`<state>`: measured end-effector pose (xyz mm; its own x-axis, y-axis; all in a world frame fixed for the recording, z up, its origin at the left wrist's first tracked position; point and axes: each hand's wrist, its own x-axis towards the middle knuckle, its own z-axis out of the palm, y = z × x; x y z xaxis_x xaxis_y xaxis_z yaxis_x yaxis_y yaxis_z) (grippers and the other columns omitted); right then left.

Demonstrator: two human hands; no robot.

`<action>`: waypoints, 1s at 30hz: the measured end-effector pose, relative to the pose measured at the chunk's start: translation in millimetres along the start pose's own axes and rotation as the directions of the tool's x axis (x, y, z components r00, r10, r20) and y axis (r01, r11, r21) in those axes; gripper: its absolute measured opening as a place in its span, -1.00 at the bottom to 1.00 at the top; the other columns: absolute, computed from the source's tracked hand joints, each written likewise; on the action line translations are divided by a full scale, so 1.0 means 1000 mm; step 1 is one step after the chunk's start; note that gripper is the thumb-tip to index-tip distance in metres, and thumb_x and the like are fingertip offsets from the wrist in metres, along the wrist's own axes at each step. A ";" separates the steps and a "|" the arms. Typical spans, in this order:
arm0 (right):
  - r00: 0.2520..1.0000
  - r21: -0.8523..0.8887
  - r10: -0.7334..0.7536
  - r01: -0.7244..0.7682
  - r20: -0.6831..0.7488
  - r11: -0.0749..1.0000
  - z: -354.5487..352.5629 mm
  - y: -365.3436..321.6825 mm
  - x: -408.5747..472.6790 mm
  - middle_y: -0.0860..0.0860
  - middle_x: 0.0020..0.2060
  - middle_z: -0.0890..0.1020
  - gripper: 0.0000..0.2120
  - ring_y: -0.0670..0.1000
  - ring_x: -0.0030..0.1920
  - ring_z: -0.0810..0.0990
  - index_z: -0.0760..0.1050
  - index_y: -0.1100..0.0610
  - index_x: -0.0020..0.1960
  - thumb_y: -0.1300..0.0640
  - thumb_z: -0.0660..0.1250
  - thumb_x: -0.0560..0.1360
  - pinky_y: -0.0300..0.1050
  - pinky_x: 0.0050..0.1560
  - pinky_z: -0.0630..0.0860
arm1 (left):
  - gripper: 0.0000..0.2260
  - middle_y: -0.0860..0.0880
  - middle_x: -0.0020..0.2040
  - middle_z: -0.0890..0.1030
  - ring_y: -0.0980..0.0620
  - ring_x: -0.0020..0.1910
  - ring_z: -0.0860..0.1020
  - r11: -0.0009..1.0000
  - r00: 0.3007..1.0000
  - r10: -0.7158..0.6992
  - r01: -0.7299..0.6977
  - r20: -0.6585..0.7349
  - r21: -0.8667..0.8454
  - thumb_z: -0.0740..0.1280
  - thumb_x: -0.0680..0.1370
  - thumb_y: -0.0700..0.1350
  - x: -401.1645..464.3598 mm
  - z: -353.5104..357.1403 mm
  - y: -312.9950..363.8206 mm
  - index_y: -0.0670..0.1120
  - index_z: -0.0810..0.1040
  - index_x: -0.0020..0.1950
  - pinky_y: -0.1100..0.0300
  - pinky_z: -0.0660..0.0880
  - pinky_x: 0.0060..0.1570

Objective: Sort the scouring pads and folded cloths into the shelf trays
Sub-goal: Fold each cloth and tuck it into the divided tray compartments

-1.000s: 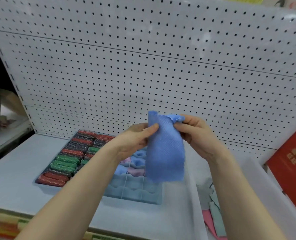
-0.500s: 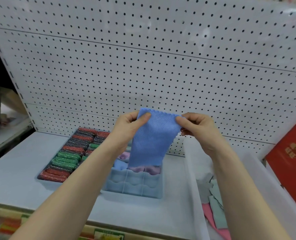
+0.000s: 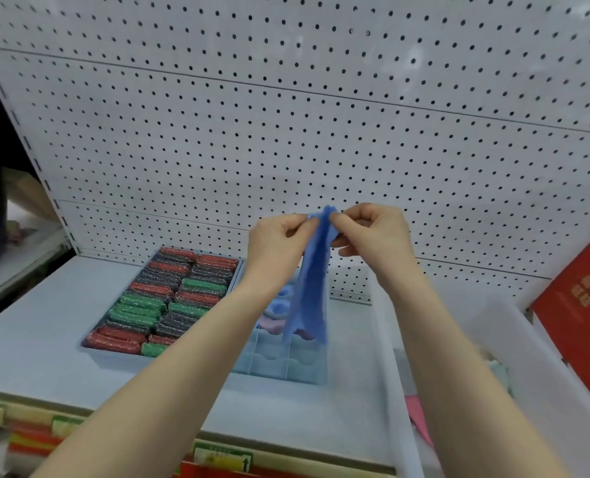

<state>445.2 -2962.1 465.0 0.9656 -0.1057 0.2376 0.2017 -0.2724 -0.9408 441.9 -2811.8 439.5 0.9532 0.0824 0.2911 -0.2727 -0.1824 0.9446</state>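
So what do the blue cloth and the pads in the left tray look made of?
Blue cloth: soft woven or knitted fabric, matte; it hangs limp from both hands' pinch, probably microfibre. Scouring pads: glittery red, green and dark mesh, seemingly metallic-thread netting, possibly over sponge.

White pegboard wall (image 3: 286, 139) rises behind a pale shelf (image 3: 38, 315).

The hanging blue cloth (image 3: 310, 288) and left forearm hide much of the divided tray (image 3: 279, 365), whose rolled contents look blurred, perhaps cloths.
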 end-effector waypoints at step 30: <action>0.943 0.163 0.137 -0.193 0.304 0.968 0.002 0.053 -0.018 0.14 -0.09 0.73 -0.85 0.05 -0.14 0.71 0.66 0.22 0.02 0.15 0.37 0.56 -0.06 -0.08 0.63 | -0.70 -0.15 0.01 0.71 -0.08 0.00 0.69 0.862 0.810 -0.398 0.491 0.431 -0.126 0.42 0.53 -0.12 0.000 -0.026 -0.026 -0.26 0.57 0.19 0.11 0.62 0.02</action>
<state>438.8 -2973.0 410.4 0.9878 0.1541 0.0220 0.0358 -0.0874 -0.9955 445.6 -2781.2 418.8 0.9369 -0.2830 -0.2053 0.2160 0.0069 0.9764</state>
